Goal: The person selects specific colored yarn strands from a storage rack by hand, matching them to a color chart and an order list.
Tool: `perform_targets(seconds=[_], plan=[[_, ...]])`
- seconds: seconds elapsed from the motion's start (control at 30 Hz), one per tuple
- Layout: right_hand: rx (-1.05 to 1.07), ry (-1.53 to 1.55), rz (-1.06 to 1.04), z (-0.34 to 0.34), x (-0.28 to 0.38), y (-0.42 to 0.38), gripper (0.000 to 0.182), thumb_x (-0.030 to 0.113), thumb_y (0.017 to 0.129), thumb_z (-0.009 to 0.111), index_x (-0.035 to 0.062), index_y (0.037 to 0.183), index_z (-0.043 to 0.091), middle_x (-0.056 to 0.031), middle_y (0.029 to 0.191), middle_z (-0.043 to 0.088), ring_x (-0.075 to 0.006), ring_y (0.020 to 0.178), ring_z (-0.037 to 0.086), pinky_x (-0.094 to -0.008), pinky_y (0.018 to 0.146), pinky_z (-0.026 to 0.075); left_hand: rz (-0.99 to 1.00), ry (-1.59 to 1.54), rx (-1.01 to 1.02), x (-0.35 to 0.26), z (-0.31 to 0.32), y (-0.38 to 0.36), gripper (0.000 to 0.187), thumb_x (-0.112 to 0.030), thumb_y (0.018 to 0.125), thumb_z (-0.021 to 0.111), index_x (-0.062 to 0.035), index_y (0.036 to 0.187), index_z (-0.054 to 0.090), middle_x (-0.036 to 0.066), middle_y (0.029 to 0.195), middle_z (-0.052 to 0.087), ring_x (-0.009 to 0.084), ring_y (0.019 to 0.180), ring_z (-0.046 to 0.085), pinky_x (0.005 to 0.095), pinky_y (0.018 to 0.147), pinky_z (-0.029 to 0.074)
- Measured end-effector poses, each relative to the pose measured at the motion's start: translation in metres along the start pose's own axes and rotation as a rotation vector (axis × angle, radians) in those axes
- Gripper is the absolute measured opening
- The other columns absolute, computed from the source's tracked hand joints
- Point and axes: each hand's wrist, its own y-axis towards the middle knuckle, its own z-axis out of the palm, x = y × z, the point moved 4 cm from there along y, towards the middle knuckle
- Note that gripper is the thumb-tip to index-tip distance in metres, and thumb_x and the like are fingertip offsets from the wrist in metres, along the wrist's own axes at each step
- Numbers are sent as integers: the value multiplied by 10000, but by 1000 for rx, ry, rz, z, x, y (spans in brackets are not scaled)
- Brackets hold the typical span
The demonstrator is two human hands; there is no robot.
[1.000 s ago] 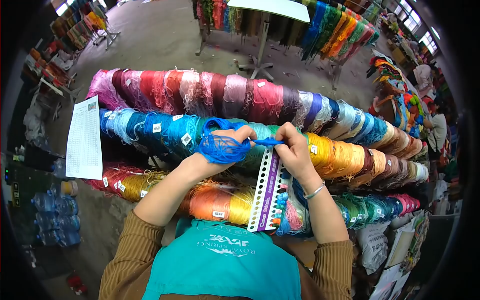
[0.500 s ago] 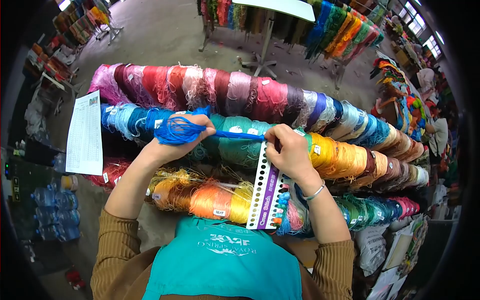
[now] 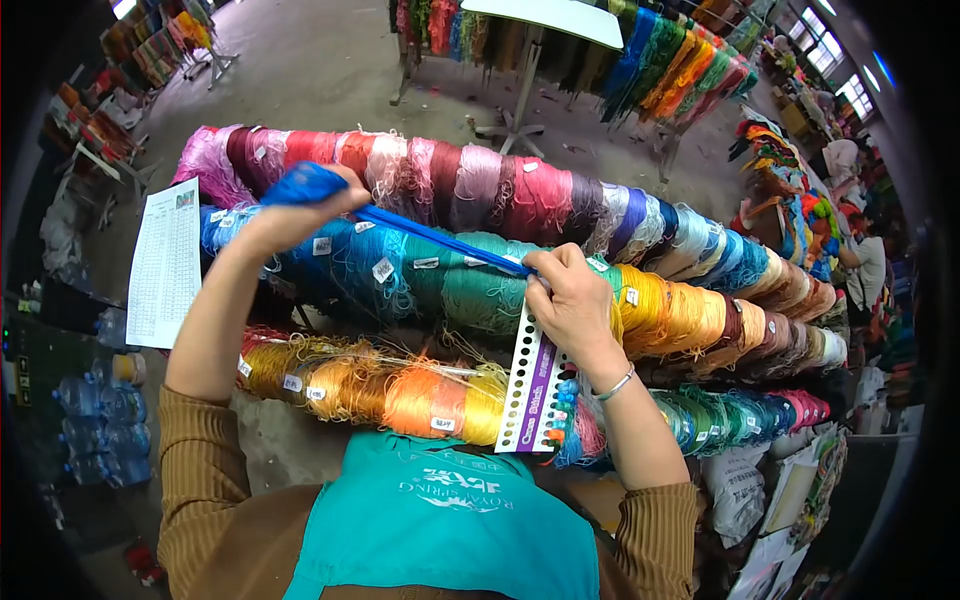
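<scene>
A blue skein of embroidery thread (image 3: 440, 238) is stretched taut between my two hands. My left hand (image 3: 318, 200), closed round its bunched end, is raised over the row of red and pink threads. My right hand (image 3: 572, 300) pinches the other end at the top of a white and purple punched thread card (image 3: 524, 400), whose lower part hangs down with small coloured thread ends along its right edge. Below the skein lies the middle row of blue and green threads (image 3: 400, 275), dotted with small white labels.
Three long rows of wound threads lie across the front; the nearest holds orange and yellow threads (image 3: 425, 400). A printed sheet (image 3: 162, 265) hangs at the left end. Water bottles (image 3: 105, 420) stand at left. Behind are a white-topped stand (image 3: 545, 22) and hanging skeins (image 3: 670, 70). Another person (image 3: 865, 265) is at far right.
My left hand has moved up and to the left with the bunched end of the blue skein, so the length between my hands is longer. My right hand has stayed nearly in place.
</scene>
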Motion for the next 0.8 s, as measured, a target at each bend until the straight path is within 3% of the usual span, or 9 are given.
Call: perform_targets(seconds=[0.03, 0.07, 0.13, 0.27, 0.33, 0.43, 0.53, 0.7, 0.8], plan=[[-2, -5, 0, -1, 1, -1, 173, 161, 788, 649, 140, 959, 665, -72, 831, 563, -270, 683, 620, -396, 592, 505, -290, -195, 39, 21, -15, -2, 242, -284, 943, 635, -49, 885, 645, -6, 711, 597, 101, 673, 564, 267, 596, 453], [-11, 8, -3, -1, 2, -2, 247, 176, 775, 671, 137, 1018, 653, -75, 856, 569, -267, 700, 624, -393, 603, 508, -394, -433, 92, 33, -33, -3, 232, -283, 946, 633, -54, 917, 646, -3, 744, 616, 83, 675, 588, 233, 588, 470], [19, -2, 19, -1, 1, -6, 458, 216, 742, 724, 122, 1173, 602, -92, 945, 586, -271, 776, 636, -393, 661, 517, -403, -700, 0, 46, -57, -2, 281, -300, 958, 617, -25, 999, 656, 47, 797, 685, 114, 676, 661, 204, 577, 520], [-33, -73, 50, -2, 10, -14, 470, 219, 752, 736, 95, 1182, 594, -134, 1028, 604, -322, 890, 636, -416, 746, 518, -574, -921, -35, 143, -127, -7, 320, -328, 977, 594, -21, 1038, 657, 117, 882, 719, 145, 714, 708, 214, 643, 589], [-56, -92, 73, -1, 20, -16, 447, 178, 754, 737, 70, 1164, 596, -146, 1034, 612, -337, 940, 628, -420, 789, 512, -642, -785, -299, 157, -147, -20, 299, -306, 962, 625, -11, 1007, 653, 128, 858, 720, 147, 697, 705, 211, 622, 585], [-73, -100, 122, 3, 28, -19, 427, 119, 763, 728, 39, 1159, 589, -159, 1049, 603, -340, 945, 620, -410, 809, 509, -718, -422, -240, 167, -192, -51, 411, -368, 922, 673, 29, 1029, 645, 110, 811, 710, 143, 671, 698, 218, 579, 566], [-132, -140, 64, 3, 40, -21, 383, 96, 784, 710, 21, 1140, 590, -153, 1019, 588, -327, 920, 607, -392, 820, 501, -699, 30, -414, 163, -238, -99, 517, -437, 906, 660, 51, 1075, 657, 104, 828, 715, 139, 654, 681, 250, 555, 536], [-269, 25, 105, 9, 63, -34, 236, -28, 847, 619, -12, 1082, 619, -113, 973, 604, -202, 757, 575, -290, 660, 468, -660, 700, -332, 217, -285, -209, 417, -398, 827, 695, 17, 865, 720, 171, 868, 714, 326, 863, 681, 425, 768, 514], [-255, 181, 59, 29, 110, -30, 112, 0, 913, 590, -13, 1010, 645, -34, 868, 618, -99, 752, 550, -228, 651, 433, -875, 720, -357, 240, -277, -273, 522, -422, 787, 719, -1, 1091, 667, 192, 1057, 686, 339, 992, 649, 427, 833, 506]])
